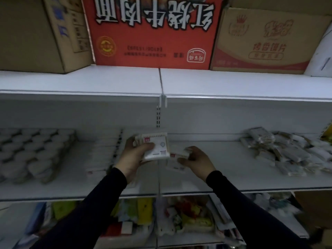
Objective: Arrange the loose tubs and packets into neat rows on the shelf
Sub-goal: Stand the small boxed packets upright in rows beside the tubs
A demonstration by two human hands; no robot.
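Fingers [147, 146] curled round white packets [156, 148]

A single head-worn, wide-angle view faces a white shelf [233, 178] straight on from close range, looking forward and slightly down. The shelf's middle board runs across the centre of the picture. Above it, a higher board carries cardboard boxes, with a red box [152, 33] at top centre. Below it, a lower level of coloured packets shows at the bottom edge. Two dark sleeves reach up from the bottom corners toward the shelf's middle. Edges curve and blur.
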